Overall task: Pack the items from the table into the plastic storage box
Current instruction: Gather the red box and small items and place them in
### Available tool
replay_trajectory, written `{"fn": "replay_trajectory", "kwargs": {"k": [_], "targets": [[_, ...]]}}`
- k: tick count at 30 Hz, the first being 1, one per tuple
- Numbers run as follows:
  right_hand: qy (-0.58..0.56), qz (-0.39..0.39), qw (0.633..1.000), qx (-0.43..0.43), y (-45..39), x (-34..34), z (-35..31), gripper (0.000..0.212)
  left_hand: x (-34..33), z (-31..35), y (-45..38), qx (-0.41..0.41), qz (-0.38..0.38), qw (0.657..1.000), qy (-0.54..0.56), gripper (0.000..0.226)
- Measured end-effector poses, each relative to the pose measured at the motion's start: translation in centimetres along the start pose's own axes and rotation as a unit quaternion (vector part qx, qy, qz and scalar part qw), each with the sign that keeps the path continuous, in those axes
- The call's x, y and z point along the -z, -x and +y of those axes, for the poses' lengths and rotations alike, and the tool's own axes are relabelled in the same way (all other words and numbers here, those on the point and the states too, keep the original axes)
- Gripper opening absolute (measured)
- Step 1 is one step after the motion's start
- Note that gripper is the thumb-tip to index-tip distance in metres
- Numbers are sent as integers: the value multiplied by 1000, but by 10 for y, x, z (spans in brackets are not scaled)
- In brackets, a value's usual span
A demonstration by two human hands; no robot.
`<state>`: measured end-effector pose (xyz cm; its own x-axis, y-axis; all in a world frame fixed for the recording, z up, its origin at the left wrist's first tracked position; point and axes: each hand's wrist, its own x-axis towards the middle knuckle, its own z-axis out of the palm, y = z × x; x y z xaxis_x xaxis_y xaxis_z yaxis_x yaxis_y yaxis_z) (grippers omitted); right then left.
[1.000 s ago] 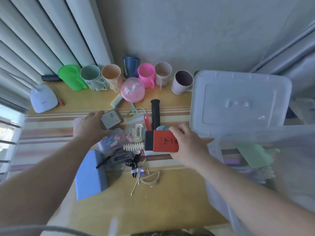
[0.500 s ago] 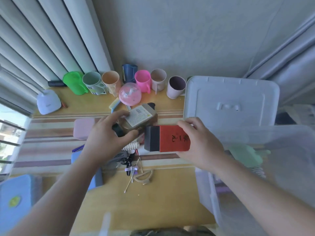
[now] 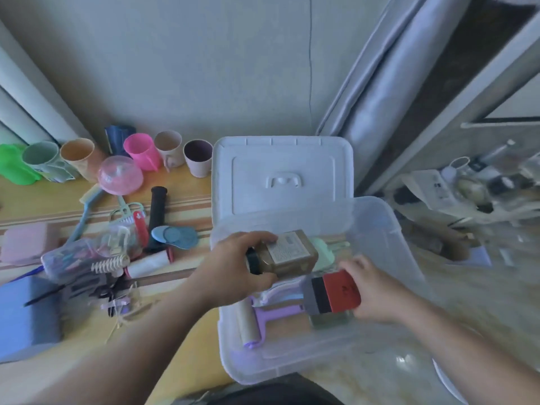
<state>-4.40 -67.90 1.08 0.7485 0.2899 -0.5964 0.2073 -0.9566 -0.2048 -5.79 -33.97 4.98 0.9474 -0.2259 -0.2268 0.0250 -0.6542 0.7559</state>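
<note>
The clear plastic storage box [image 3: 377, 220] stands open at the table's right end, its white lid [image 3: 282, 173] leaning up behind it. My left hand [image 3: 233, 270] holds a brown bottle with a white label [image 3: 287, 252] on its side over the box. My right hand [image 3: 371, 290] grips a red and black box [image 3: 336, 292] low inside the storage box. Inside lie a purple lint roller [image 3: 260, 320] and a mint green item [image 3: 323, 249]. A heap of small items [image 3: 108, 255] lies on the table to the left.
A row of coloured cups [image 3: 140, 152] lines the wall, with a pink dome [image 3: 119, 175] in front. A black cylinder [image 3: 156, 211], a blue case [image 3: 175, 236], a white roll [image 3: 150, 260] and a blue pad [image 3: 26, 314] lie on the table. Clutter fills the floor at right.
Both hands have swung right from above the table to over the storage box, carrying the bottle and the red and black box. The view has turned right with them.
</note>
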Motion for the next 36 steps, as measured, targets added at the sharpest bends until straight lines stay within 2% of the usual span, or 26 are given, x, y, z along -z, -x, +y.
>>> {"fn": "replay_trajectory", "kwargs": {"k": [2,4,7,9,15,19,23,25,30,33,36], "targets": [[50,-52,997,-27,-9,-25,23,72,-32,11,-8,33,-25,999,6,66],[67,-70,994,-42,-21,-41,39,76,-58,18,-10,60,-50,997,2,64],[61,-81,994,-40,-40,-49,57,101,-84,21,-7,107,-80,991,-3,61],[64,-93,993,-30,-48,-50,64,110,-94,22,-4,139,-92,986,-10,59],[45,-159,986,9,-48,-45,74,109,-106,29,4,154,-98,983,-29,60],[14,-100,993,68,-33,-19,55,92,-107,33,2,121,-105,986,-46,79],[-85,-64,983,153,-10,7,18,109,-109,35,-4,50,-113,985,-123,91],[-59,-62,980,180,-8,6,-1,109,-111,35,-6,45,-121,983,-131,88],[10,-8,978,210,-26,-33,-36,72,-122,27,5,73,-120,977,-158,87],[45,-11,973,228,-37,-46,-49,72,-121,15,20,83,-151,955,-243,86],[93,-47,969,222,-49,-59,-56,74,-118,6,29,103,-172,927,-316,75]]}}
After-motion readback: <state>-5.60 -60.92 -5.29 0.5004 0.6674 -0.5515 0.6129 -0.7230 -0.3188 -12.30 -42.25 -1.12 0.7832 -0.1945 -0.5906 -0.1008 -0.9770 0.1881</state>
